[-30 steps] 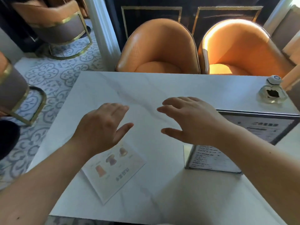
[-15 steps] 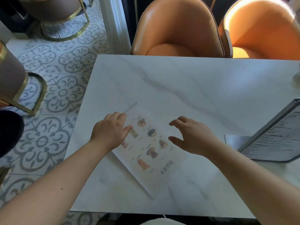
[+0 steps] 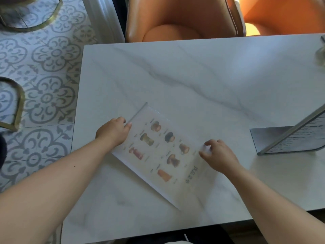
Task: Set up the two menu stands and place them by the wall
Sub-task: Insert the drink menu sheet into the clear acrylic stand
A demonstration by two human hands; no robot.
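A flat drinks menu (image 3: pixel 163 152) is lying mid-frame; the left hand (image 3: pixel 112 132) and right hand (image 3: pixel 219 156) are pinching its edges.

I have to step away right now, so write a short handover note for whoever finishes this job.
Left hand: fingers on the left edge of the flat menu stand, not clearly gripping.
Right hand: fingertips at the stand's right edge, the same.
The flat menu stand lies face up, skewed, near the front of the table.
The second menu stand already stands upright at the table's right side.
Done: one stand is up.
Left: raise the flat one, then place both by the wall, which is not in view.
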